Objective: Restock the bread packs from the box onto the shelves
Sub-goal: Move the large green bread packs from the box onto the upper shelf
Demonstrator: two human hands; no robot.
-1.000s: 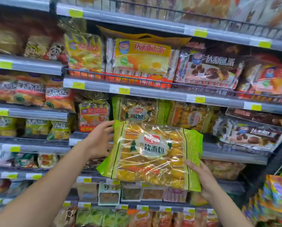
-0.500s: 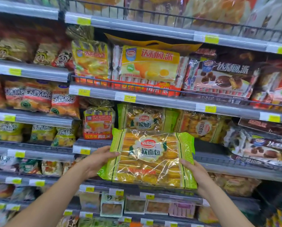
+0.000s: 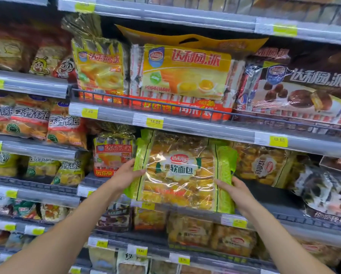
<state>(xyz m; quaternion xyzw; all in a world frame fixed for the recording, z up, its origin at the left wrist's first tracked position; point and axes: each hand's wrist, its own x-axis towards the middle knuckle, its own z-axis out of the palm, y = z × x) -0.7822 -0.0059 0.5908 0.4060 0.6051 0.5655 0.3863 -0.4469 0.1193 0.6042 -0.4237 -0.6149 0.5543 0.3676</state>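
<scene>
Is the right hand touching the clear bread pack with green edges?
Touching. The head view shows the right hand gripping the green right edge of the clear plastic bread pack.

Yellow price tags [image 3: 154, 122] in rows — a yellow egg-pie multipack [image 3: 185, 70] beside a brown chocolate-pie pack [image 3: 304, 91], both behind a dark wire guard [image 3: 106, 94]; cartoon-faced snack bags [image 3: 53, 62] far left.

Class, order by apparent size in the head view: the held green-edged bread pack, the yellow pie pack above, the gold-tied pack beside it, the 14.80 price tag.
Joint largest: yellow pie pack and green-edged bread pack, alike; the latter nearer, so unranked.
Then gold-tied pack.
Smallest: 14.80 price tag.
</scene>
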